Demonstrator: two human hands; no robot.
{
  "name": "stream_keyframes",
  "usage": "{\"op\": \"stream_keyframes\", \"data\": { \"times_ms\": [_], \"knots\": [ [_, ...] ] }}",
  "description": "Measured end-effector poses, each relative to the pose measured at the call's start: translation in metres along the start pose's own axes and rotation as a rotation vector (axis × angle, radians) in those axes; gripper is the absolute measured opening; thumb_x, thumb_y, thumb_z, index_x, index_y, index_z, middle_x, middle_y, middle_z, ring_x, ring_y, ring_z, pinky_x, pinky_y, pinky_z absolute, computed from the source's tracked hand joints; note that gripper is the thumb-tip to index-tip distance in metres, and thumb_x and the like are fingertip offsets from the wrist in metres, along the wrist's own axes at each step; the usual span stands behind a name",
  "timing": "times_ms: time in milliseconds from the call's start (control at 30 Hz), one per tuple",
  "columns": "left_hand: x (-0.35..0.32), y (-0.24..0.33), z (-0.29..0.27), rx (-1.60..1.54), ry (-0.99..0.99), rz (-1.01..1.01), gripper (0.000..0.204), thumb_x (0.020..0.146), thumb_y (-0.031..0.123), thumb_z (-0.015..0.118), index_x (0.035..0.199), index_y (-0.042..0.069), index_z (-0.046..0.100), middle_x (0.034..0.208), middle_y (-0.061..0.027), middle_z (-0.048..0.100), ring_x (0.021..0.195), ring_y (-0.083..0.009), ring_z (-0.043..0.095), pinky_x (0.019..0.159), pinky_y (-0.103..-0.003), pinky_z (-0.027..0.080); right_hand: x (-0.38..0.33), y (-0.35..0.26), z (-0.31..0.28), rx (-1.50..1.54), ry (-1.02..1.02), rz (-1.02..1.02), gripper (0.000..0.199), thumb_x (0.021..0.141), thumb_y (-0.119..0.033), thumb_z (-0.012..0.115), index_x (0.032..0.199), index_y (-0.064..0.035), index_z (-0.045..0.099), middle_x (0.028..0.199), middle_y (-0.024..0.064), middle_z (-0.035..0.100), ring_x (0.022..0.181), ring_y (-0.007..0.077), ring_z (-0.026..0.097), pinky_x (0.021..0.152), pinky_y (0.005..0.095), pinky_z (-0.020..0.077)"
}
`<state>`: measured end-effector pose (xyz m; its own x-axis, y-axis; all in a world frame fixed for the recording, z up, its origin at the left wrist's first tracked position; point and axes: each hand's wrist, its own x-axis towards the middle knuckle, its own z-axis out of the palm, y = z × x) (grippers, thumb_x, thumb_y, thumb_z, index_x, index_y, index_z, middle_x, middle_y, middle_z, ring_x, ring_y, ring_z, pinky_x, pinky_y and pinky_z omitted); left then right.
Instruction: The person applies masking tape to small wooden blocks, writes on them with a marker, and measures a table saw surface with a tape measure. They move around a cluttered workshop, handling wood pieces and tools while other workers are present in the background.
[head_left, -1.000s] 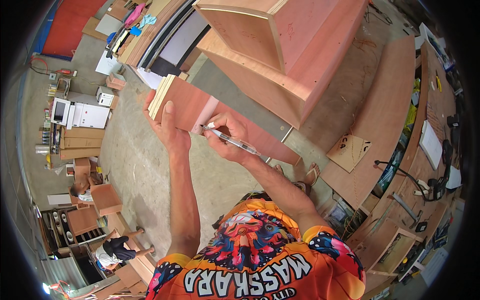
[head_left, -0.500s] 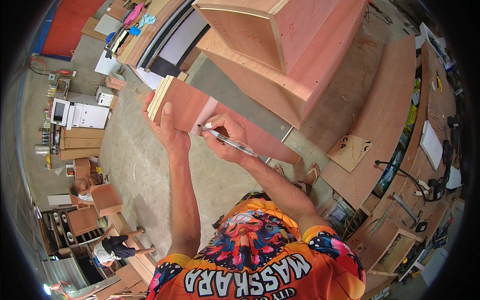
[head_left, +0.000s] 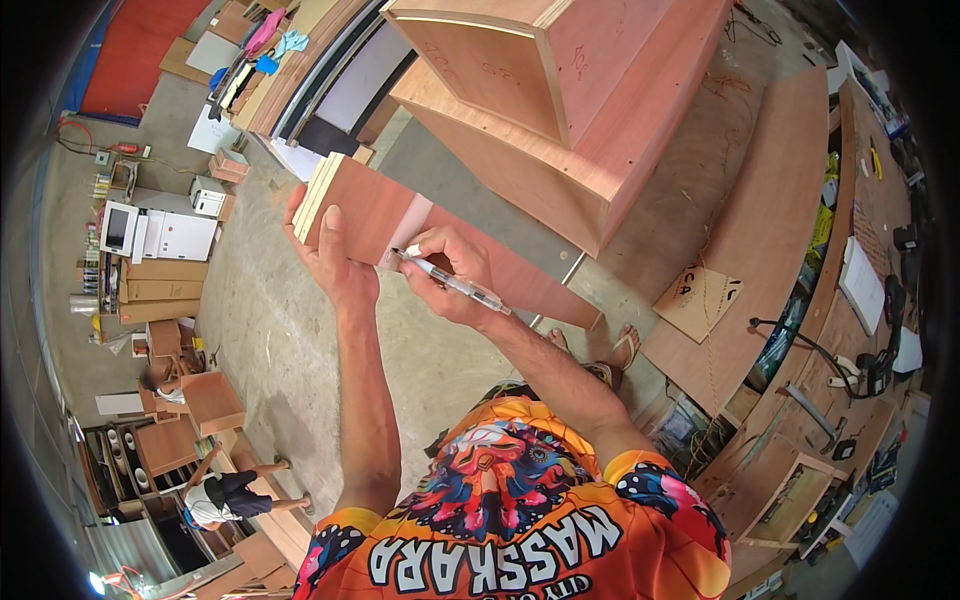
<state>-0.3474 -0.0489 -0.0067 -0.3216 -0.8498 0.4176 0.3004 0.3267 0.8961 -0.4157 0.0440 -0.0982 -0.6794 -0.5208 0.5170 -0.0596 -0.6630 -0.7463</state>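
A stack of long reddish plywood strips [head_left: 372,205] with pale layered ends slants across the middle, its near end raised to the left. My left hand [head_left: 335,250] is closed round that end, thumb on the top face and fingers behind the edge. A pale pinkish band [head_left: 408,222] crosses the strips. Beside it, my right hand [head_left: 452,262] pinches a clear-barrelled pen [head_left: 458,282], its tip at the lower end of the band. Any fresh mark under the tip is too small to make out.
Large plywood boxes [head_left: 530,150] stand ahead. To the right are a long curved panel [head_left: 755,200], a small board [head_left: 697,302] and a cluttered workbench [head_left: 850,400] with a hammer [head_left: 812,410]. Two people work at the left, one standing [head_left: 225,497]. Stacked sheets [head_left: 285,90] lie far left.
My hands, the pen and the plywood strips stay almost where they were. The standing person at the left has shifted slightly.
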Motion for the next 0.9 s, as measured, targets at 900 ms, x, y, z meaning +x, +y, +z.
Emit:
{"op": "stream_keyframes", "data": {
  "times_ms": [900],
  "knots": [
    [-0.007, 0.006, 0.006, -0.01, -0.012, 0.007, 0.059, 0.101, 0.023, 0.062, 0.151, 0.006, 0.035, 0.139, -0.0178, 0.052, 0.127, -0.0279, 0.058, 0.105, -0.043, 0.054, -0.009, -0.008, -0.004, 0.105, 0.005, -0.001, 0.019, 0.088, 0.004, 0.073, 0.098, -0.0029, 0.059, 0.092, 0.0087, 0.071, 0.072, 0.0056, 0.066, 0.058, 0.0245, 0.0531]
  ]
}}
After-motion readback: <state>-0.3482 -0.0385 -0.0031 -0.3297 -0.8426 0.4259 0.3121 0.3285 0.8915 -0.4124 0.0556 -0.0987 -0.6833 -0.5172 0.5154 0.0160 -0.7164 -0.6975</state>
